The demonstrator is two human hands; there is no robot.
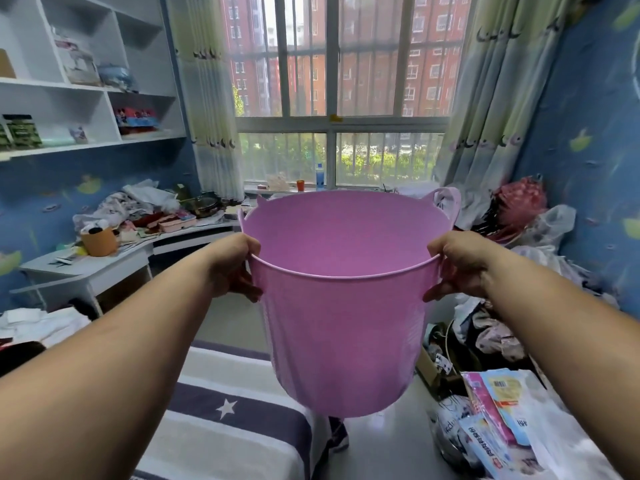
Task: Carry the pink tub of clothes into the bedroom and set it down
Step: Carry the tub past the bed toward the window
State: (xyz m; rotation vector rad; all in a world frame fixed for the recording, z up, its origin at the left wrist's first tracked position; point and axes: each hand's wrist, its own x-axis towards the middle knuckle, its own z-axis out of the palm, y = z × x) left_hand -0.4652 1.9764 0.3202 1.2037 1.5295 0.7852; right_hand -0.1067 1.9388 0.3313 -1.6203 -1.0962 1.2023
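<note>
I hold a pink plastic tub (343,334) up in the air in front of me, at chest height, above the floor beside a bed. My left hand (232,268) grips its rim on the left side and my right hand (460,265) grips the rim on the right. The tub tilts slightly towards me, so I see its far inner wall; no clothes show in the part of the inside that is visible. A loop handle (448,202) sticks up at the tub's far right rim.
A bed with a striped, star-print cover (228,410) lies at lower left. A cluttered white desk (114,251) and shelves (86,88) fill the left. Bags and clothes (512,341) pile along the right wall. A barred window (339,98) is straight ahead; grey floor (388,441) lies below the tub.
</note>
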